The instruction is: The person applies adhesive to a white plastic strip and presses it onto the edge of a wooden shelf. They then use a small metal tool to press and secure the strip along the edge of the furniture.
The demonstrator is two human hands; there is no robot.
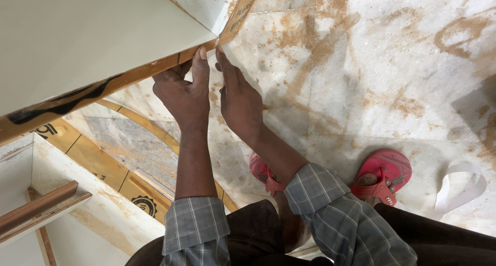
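A large white laminated board (77, 33) fills the upper left, its brown plywood edge (134, 72) running diagonally toward a corner at the top middle. My left hand (182, 93) rests against that edge, thumb up near the corner, fingers curled under the board. My right hand (236, 98) is flat beside it, fingertips touching the corner where a second brown edge (238, 12) meets the first. Whether a thin strip lies under the fingers I cannot tell. Both sleeves are grey checked.
Marble floor (392, 64) strewn with sawdust lies to the right. My feet in red sandals (385, 173) stand below. A loose white edge-band strip (462, 186) curls at right. White cabinet panels and a wooden rail (36, 206) sit lower left.
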